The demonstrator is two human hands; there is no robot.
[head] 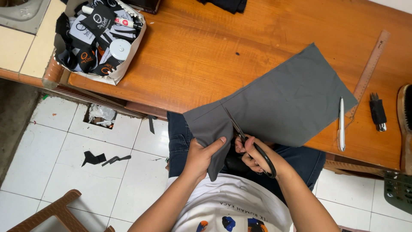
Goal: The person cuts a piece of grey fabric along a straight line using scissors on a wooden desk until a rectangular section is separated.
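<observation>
A piece of grey fabric lies over the near edge of a wooden table and hangs down toward my lap. My left hand pinches the hanging grey strip at its lower left. My right hand grips black-handled scissors, whose blades point up into a cut in the fabric near the table edge. The strip on the left of the cut is partly separated from the main piece.
A silver pen, a long wooden ruler, a small black tool and a brush lie at the right. A box of black fabric labels sits at the table's left corner. Black scraps lie on white floor tiles.
</observation>
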